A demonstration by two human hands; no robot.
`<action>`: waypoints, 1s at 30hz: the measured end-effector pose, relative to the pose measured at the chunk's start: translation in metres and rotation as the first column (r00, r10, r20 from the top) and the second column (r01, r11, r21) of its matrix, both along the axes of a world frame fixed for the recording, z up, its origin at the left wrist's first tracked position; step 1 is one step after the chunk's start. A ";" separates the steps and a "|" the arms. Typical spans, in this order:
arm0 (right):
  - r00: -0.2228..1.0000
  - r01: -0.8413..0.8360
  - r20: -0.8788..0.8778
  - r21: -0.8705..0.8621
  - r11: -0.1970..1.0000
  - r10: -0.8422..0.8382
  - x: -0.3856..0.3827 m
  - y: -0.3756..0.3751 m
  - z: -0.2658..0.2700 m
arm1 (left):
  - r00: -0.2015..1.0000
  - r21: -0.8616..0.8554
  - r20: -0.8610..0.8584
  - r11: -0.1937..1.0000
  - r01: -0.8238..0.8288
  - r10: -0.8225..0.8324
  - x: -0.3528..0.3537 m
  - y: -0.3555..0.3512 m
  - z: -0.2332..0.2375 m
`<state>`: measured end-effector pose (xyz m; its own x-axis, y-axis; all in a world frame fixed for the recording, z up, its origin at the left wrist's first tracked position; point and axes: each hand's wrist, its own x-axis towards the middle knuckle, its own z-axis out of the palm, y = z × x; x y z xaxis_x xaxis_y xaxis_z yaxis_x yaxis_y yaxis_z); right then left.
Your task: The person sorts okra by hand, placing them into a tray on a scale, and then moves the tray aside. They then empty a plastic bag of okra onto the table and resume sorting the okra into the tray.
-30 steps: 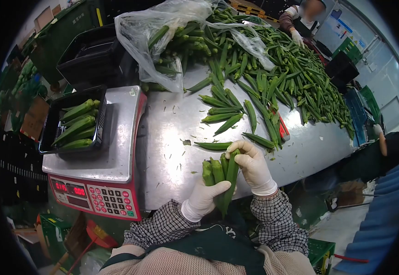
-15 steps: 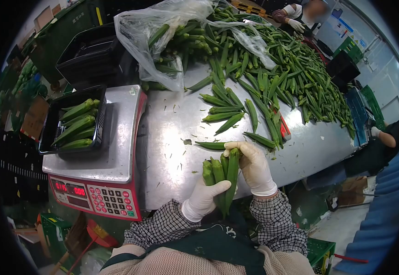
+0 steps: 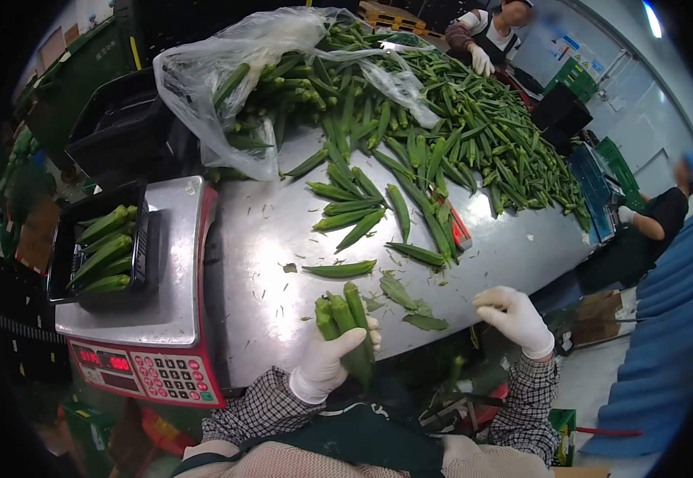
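My left hand in a white glove is wrapped around a small bunch of okra pods, stems up, near the table's front edge. My right hand, also gloved, is apart from it at the right, past the front edge, fingers loosely bent and nothing visible between them. Below the table edge, between the hands, a blurred green pod shows. A single okra pod lies above my left hand. Green leaf pieces lie to the right of the bunch.
At the left, a black tray of okra sits on a red scale. A large okra pile and a plastic bag cover the back. A red object lies among pods. Two co-workers are at the right.
My right hand has let go of the bunch and moved right and down. The bunch in my left hand looks smaller. Leaf pieces now show on the table. The view has shifted.
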<state>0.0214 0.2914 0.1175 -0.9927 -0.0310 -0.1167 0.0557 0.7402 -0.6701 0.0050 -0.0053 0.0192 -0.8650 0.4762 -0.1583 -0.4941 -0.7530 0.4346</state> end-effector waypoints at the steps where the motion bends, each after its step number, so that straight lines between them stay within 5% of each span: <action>1: 0.997 0.067 -0.036 0.050 0.997 -0.065 -0.005 0.003 -0.002 | 1.000 -0.009 0.007 1.000 0.008 -0.008 0.000 -0.001 -0.001; 3: 0.975 0.203 -0.118 0.130 0.971 -0.189 -0.026 0.002 -0.005 | 1.000 -0.013 0.017 1.000 0.020 -0.020 0.000 -0.002 -0.004; 5: 0.905 0.176 -0.409 0.112 0.978 -0.116 -0.066 0.008 -0.032 | 1.000 -0.009 0.029 1.000 0.010 -0.010 0.000 -0.002 -0.004; 7: 0.922 0.184 -0.337 -0.047 0.982 -0.189 -0.117 0.018 -0.053 | 0.999 0.002 0.036 1.000 0.000 0.000 0.000 -0.001 -0.006; 9: 0.889 0.259 -0.421 0.135 0.956 -0.181 -0.158 0.010 -0.053 | 1.000 -0.001 0.029 1.000 -0.008 0.008 0.000 -0.001 -0.008; 12: 0.901 0.398 -0.294 0.267 0.878 -0.319 -0.208 0.009 -0.065 | 0.999 -0.003 0.030 1.000 -0.014 0.014 0.000 -0.001 -0.008; 16: 0.920 0.345 -0.268 0.214 0.914 -0.285 -0.230 0.035 -0.084 | 1.000 0.008 0.025 1.000 0.000 0.000 -0.004 -0.001 -0.009; 17: 0.898 0.419 -0.204 0.121 0.900 -0.391 -0.239 0.055 -0.099 | 1.000 0.007 0.023 1.000 -0.001 0.001 -0.004 0.000 -0.008; 18: 0.877 0.423 -0.324 0.171 0.890 -0.355 -0.229 0.063 -0.089 | 1.000 0.009 0.024 1.000 0.000 0.000 -0.002 0.001 -0.008; 20: 0.835 0.410 -0.408 0.013 0.912 -0.370 -0.222 0.096 -0.090 | 1.000 -0.032 0.012 0.999 -0.003 0.004 -0.001 0.001 -0.008; 22: 0.772 0.439 -0.253 -0.453 0.776 -0.584 -0.196 0.081 -0.047 | 1.000 -0.050 0.005 0.999 -0.006 0.006 -0.002 0.001 -0.007; 24: 0.752 0.338 -0.255 -0.642 0.688 -0.608 -0.177 0.077 -0.021 | 1.000 -0.057 0.009 0.998 -0.009 0.009 -0.001 0.001 -0.006; 26: 0.813 0.212 -0.257 -0.703 0.678 -0.522 -0.159 0.066 -0.002 | 1.000 -0.037 0.011 0.999 -0.005 0.006 -0.002 0.001 -0.006; 30: 0.970 0.029 -0.196 -0.496 0.868 -0.144 -0.115 0.008 0.024 | 0.999 0.023 0.037 1.000 0.011 -0.012 -0.003 0.000 -0.005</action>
<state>-0.0937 0.2993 0.1415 -0.9920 0.0605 0.1111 -0.0866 0.3158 -0.9449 0.0016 -0.0057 0.0145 -0.8531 0.4898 -0.1795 -0.5183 -0.7568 0.3983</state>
